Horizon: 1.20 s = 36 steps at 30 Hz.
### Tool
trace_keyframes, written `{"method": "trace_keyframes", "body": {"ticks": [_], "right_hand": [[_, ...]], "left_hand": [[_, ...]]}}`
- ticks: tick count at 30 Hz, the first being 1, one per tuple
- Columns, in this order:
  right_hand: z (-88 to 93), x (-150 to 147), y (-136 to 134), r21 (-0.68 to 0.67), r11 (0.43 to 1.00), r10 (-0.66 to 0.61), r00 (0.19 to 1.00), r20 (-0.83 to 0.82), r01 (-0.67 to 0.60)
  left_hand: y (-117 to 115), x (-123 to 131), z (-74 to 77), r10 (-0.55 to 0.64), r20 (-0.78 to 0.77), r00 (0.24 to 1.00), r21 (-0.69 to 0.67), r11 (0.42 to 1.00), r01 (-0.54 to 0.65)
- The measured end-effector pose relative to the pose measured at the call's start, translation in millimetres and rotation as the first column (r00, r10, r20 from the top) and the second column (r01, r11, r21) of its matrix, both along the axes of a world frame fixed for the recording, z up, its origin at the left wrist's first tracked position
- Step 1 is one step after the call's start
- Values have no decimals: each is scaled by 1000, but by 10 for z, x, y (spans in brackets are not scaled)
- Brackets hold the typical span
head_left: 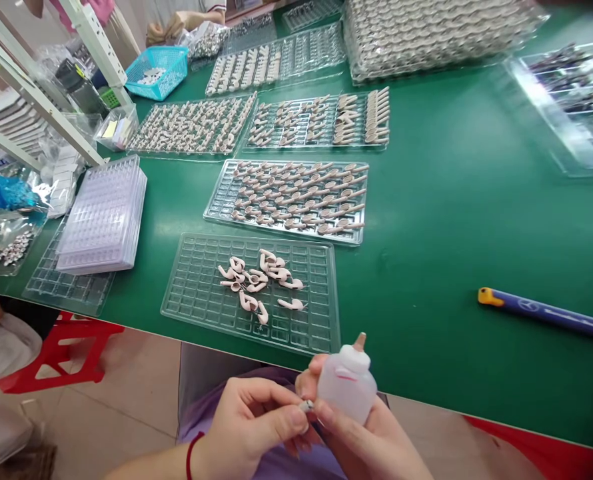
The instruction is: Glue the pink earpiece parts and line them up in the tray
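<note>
My left hand [256, 420], with a red cord at the wrist, pinches a small pale earbud part [305, 405] between thumb and fingertips. Most of that part is covered by fingers. Close beside it, my right hand [376, 440] is wrapped around a translucent squeeze bottle [345, 387] with a tan tip pointing up. The right thumb and fingertips are next to the small part; whether they touch it, I cannot tell. Beyond my hands, a clear blister tray [191, 293] carries a loose cluster of pale earbud shells [249, 302], some with thin wires.
Farther back are a tray of rowed earbud shells [296, 193], more filled trays [191, 127] and a tall tray stack [426, 33]. Empty trays [101, 213] are piled at left. A blue cutter-like tool [546, 312] lies at right. Another person's arm [186, 20] shows behind.
</note>
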State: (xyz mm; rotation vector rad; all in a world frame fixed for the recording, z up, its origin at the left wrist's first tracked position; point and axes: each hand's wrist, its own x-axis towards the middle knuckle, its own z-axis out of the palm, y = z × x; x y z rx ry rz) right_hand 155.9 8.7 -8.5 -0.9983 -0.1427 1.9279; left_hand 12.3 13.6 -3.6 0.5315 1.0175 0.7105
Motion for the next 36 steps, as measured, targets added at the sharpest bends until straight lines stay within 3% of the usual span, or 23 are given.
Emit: {"method": "trace_keyframes", "body": {"ticks": [11, 23, 30, 36], "right_hand": [[-21, -39, -35, -17, 1000, -6, 999, -44, 6], [-22, -34, -27, 4, 1000, 6, 1000, -23, -6], [-6, 15, 12, 26, 997, 81, 992, -101, -79], [-154, 85, 13, 156, 980, 148, 978, -147, -125]], "left_hand": [[4, 1, 72, 4, -129, 992, 187, 982, 20], [-3, -25, 62, 34, -331, 943, 455, 881, 127], [23, -57, 96, 63, -403, 913, 612, 760, 218], [44, -94, 127, 141, -483, 864, 777, 525, 348]]}}
